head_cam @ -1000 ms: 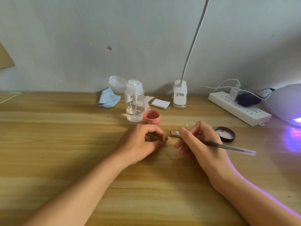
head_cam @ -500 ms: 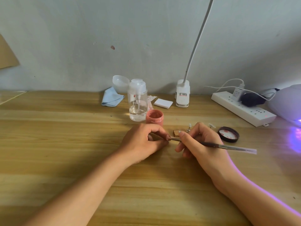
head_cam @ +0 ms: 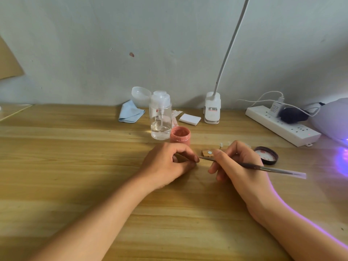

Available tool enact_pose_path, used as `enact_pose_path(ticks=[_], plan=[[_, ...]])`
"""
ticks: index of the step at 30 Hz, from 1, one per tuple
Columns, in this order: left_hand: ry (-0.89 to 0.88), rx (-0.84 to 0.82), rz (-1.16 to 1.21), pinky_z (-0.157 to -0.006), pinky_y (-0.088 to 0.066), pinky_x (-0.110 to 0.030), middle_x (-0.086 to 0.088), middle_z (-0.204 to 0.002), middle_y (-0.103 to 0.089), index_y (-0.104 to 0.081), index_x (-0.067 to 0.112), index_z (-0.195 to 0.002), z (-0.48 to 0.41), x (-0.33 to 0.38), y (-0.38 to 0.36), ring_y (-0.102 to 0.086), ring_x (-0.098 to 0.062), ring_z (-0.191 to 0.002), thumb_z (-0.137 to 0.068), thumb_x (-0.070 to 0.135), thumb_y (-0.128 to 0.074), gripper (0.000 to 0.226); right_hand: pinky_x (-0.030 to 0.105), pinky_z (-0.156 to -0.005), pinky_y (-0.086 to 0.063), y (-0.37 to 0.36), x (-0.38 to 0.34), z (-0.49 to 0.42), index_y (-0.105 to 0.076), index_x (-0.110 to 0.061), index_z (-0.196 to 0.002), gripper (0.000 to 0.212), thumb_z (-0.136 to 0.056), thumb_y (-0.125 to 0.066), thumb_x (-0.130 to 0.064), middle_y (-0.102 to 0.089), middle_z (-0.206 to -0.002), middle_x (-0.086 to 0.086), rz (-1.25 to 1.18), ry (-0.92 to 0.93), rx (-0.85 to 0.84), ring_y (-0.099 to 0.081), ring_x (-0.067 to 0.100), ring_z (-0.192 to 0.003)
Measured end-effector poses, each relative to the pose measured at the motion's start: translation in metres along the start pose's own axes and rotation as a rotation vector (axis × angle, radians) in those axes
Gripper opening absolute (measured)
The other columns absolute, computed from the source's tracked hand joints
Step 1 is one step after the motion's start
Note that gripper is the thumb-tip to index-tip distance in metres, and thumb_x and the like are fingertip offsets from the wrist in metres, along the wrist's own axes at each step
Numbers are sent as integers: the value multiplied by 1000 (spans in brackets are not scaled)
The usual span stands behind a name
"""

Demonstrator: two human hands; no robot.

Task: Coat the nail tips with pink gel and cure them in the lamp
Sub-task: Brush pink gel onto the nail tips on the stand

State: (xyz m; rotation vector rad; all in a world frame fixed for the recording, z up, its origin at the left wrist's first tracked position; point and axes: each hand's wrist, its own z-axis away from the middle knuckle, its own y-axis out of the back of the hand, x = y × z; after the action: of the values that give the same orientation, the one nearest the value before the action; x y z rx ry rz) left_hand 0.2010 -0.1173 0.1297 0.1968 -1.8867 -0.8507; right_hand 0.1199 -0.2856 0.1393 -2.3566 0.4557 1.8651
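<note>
**Brush stays put at the pinched fingertips**

Head view: barely a change from a moment ago. The left hand (head_cam: 169, 163) still rests on the table (head_cam: 75, 166), thumb and forefinger pinched together; whether a nail tip sits in there, I cannot tell. The right hand (head_cam: 239, 164) grips the brush (head_cam: 267, 168) like a pen, its bristle end still at those left fingertips. The small block (head_cam: 206, 153) shows between the hands now; a second ago the right forefinger covered it. The open pink gel jar (head_cam: 180, 134) stands just behind the left hand, and the lamp (head_cam: 333, 119) glows purple at far right.
</note>
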Motion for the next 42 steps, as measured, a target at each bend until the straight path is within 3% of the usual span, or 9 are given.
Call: enact_pose_path(ticks=[5, 11, 24, 33, 38, 42], plan=[[-8, 9, -5, -51, -29, -16, 36, -71, -64, -70, 45, -75, -1, -2, -1, -41, 1, -45, -82, 28, -79, 21, 17, -50, -47, 0, -1, 1, -49, 6, -85, 27, -94, -64, -15, -73, -70, 11, -6, -9, -37, -58, 12, -50], [-40, 11, -68, -44, -28, -10, 37, -46, -48, -66, 46, -75, 1, 0, 0, -42, 5, -41, -84, 29, -78, 23, 20, -51, -48, -1, -2, 1, -50, 6, -88, 27, -92, -66, -15, -73, -71, 10, 31, 3, -53, -57, 12, -50], [-58, -9, -77, -45, -30, -9, 40, -48, -47, -69, 49, -81, 1, -1, 0, -43, 9, -43, -86, 32, -76, 19, 21, -48, -46, -3, -3, 0, -49, 7, -86, 25, -91, -66, -12, -72, -68, 11, 58, 24, -36, -54, 11, -47], [-58, -10, -89, -46, -26, -14, 41, -63, -55, -72, 53, -84, 0, -2, -2, -44, 6, -47, -87, 40, -73, 13, 22, -44, -40, 0, -2, -1, -49, 8, -84, 21, -91, -61, -8, -66, -61, 13, 40, -25, 70, -48, 12, -45], [-72, -5, -94, -46, -29, -10, 42, -60, -53, -70, 56, -81, 0, -2, -2, -45, 11, -48, -87, 38, -73, 19, 29, -53, -34, -1, -3, -1, -49, 4, -82, 19, -91, -62, -8, -67, -62, 12, 61, -29, 83, -46, 6, -45], [-72, -5, -99, -46, -29, -11, 41, -71, -57, -67, 62, -78, -1, -2, -2, -46, 12, -52, -86, 43, -72, 21, 27, -56, -36, -3, -6, 0, -51, 3, -85, 23, -92, -64, -14, -70, -65, 11, 99, -27, 34, -50, 0, -45]])
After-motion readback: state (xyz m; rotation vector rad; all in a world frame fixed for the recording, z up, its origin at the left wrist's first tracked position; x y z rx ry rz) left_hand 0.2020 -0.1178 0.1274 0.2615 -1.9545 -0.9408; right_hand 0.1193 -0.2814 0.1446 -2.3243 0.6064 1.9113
